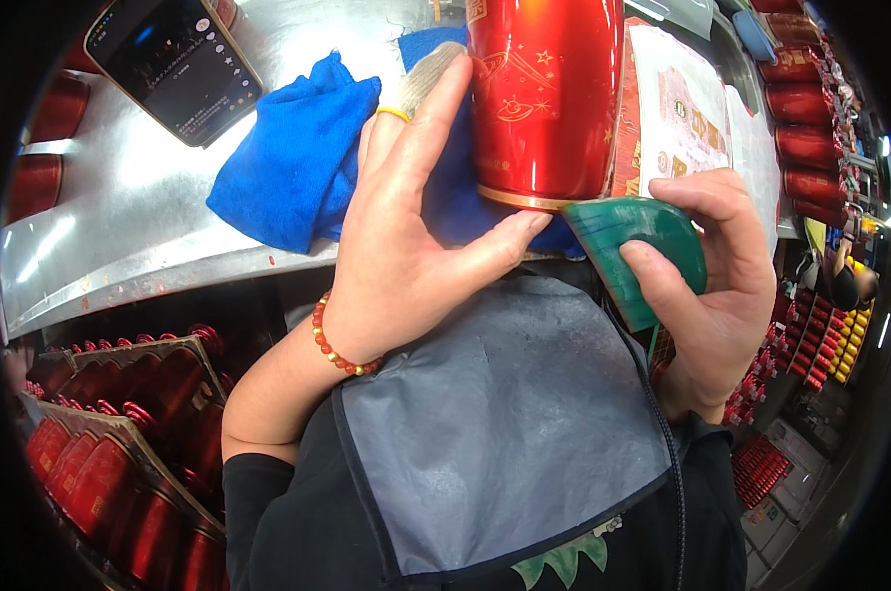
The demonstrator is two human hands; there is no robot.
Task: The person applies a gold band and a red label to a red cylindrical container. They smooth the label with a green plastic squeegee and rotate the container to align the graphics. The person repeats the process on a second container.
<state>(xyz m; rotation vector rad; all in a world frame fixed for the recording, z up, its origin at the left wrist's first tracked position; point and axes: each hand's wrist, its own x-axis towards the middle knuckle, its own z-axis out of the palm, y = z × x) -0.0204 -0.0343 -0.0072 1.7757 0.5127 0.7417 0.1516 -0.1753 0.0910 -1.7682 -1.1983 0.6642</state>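
Note:
A shiny red canister [549, 108] with fine gold line drawings and a gold rim lies on a blue cloth [288, 163] on the table. My left hand [406, 212] braces it, the index finger along its left side and the thumb at its near rim. A beige fabric finger cover [433, 84] with a yellow edge sits on one finger of that hand. Between the thumb and fingers of my right hand [716, 271] is a green, rounded flat scraper [652, 251], its upper left corner close to the canister's rim. Whether they touch, I cannot tell.
A phone [179, 69] with its screen lit lies at the far left of the metal table [100, 256]. Printed white and red sheets [682, 98] are right of the canister. Racks of red canisters [100, 483] stand lower left; more red canisters [805, 103] line the right.

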